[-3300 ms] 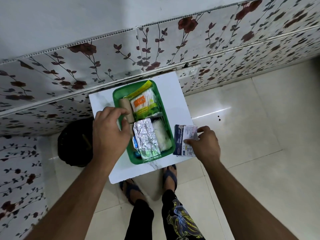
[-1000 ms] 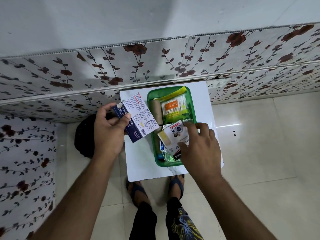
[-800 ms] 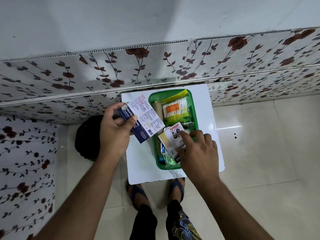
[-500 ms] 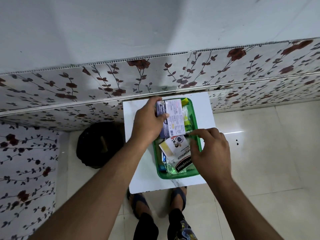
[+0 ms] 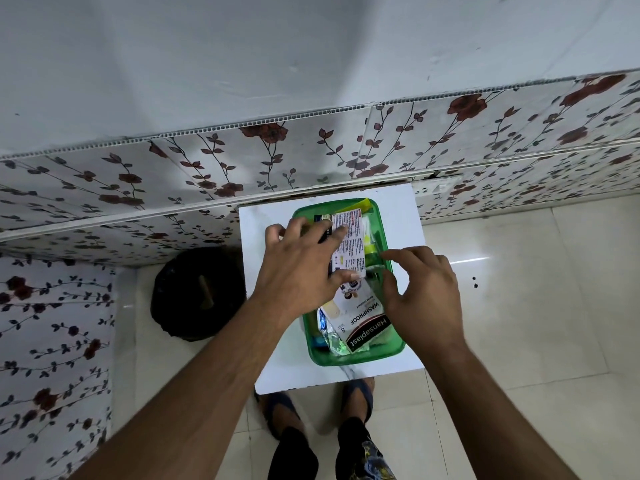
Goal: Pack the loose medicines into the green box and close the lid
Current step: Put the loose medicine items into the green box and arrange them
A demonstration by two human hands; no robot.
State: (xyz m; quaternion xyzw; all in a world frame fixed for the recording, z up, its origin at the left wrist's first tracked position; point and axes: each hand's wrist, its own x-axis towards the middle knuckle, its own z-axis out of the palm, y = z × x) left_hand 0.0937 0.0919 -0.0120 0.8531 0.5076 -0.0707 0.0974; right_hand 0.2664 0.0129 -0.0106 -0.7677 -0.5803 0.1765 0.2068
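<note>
The open green box [image 5: 356, 358] stands on a small white table [image 5: 277, 362] against the wall. My left hand [image 5: 301, 268] presses a blue and white medicine carton [image 5: 349, 244] flat onto the contents in the far half of the box, fingers on its edges. A Hansaplast plaster packet [image 5: 363, 320] lies on top in the near half, over a foil strip [image 5: 329, 337]. My right hand [image 5: 426, 289] hovers over the box's right rim, fingers spread, holding nothing. A yellow-green packet [image 5: 371, 244] shows beside the carton. No lid is in view.
A black round object [image 5: 197, 292] sits on the floor left of the table. The flowered wall panel [image 5: 311, 157] runs right behind the table. My feet in sandals [image 5: 356, 396] stand under the table's near edge, on pale floor tiles [image 5: 519, 306].
My left hand carried the carton from the left of the table into the box and laid it over the far contents. My right hand let go of the plaster packet and moved to the right rim.
</note>
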